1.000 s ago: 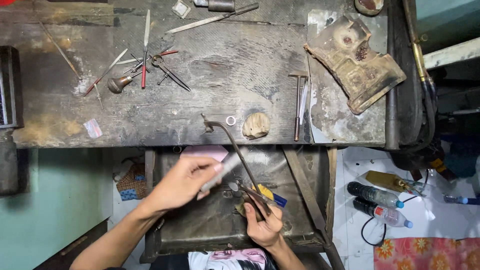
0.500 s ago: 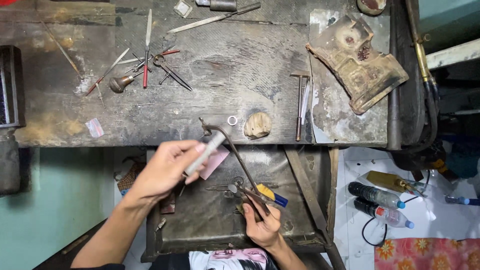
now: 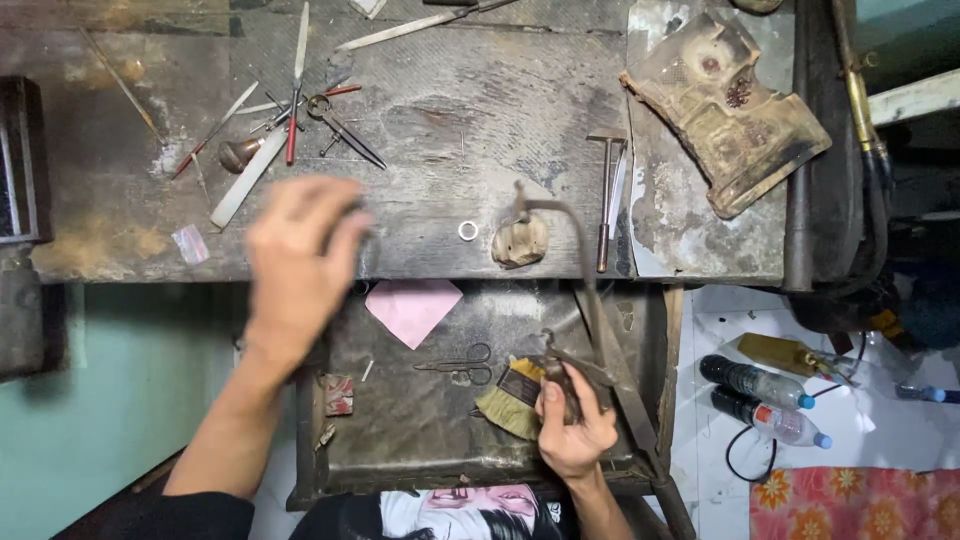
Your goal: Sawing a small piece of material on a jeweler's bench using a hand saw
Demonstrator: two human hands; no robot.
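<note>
My left hand (image 3: 300, 262) is lifted over the front edge of the dark workbench (image 3: 450, 110), blurred, fingers spread, with nothing seen in it. Just beyond its fingertips a flat whitish file (image 3: 250, 175) lies on the bench. My right hand (image 3: 575, 425) is closed on the handle of a jeweller's saw frame (image 3: 590, 290), whose far end reaches up to the wooden bench pin (image 3: 520, 242). A small metal ring (image 3: 468, 231) lies left of the pin.
The open drawer tray (image 3: 420, 470) below the bench holds a pink paper (image 3: 412, 308), scissors (image 3: 455, 365) and a brush (image 3: 510, 400). Pliers and several thin tools (image 3: 330, 115) lie back left, a hammer (image 3: 607, 195) and a scorched block (image 3: 725, 105) to the right. Two bottles (image 3: 755, 382) lie on the floor.
My left hand rose from the drawer to the bench with the whitish file; the file now lies on the bench. My right hand stayed on the saw frame.
</note>
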